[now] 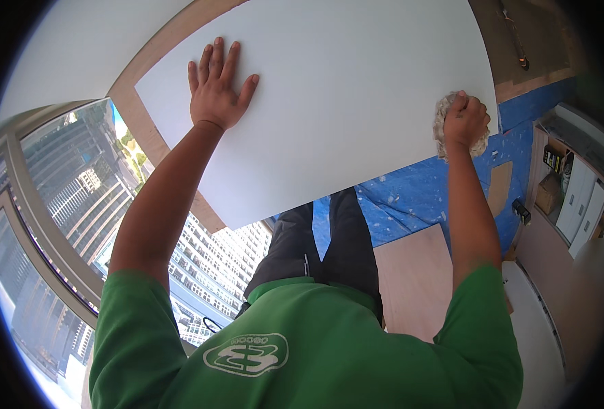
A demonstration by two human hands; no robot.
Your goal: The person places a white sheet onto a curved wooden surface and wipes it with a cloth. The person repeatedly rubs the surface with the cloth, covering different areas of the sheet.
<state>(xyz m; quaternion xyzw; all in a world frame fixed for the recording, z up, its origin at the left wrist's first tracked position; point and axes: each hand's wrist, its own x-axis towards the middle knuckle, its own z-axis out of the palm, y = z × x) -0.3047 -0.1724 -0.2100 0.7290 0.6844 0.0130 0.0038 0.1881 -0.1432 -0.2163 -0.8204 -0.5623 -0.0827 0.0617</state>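
A large white panel [343,88] spreads out in front of me, its near edge just above my legs. My left hand [218,88] lies flat on the panel's left part, fingers spread and holding nothing. Over at the panel's right edge, my right hand [467,121] is closed around a crumpled off-white rag [442,126]. The rag presses against the white surface and reaches slightly past its edge. Under the panel, a brown board [153,141] shows along its left side.
Tall windows [70,177] with buildings outside stand on my left. Blue sheeting [411,198] with white specks covers the floor, with a pinkish wood board [414,273] on it. At the right is a white cabinet [580,198] with shelves. A metal rod [517,41] lies at the far right.
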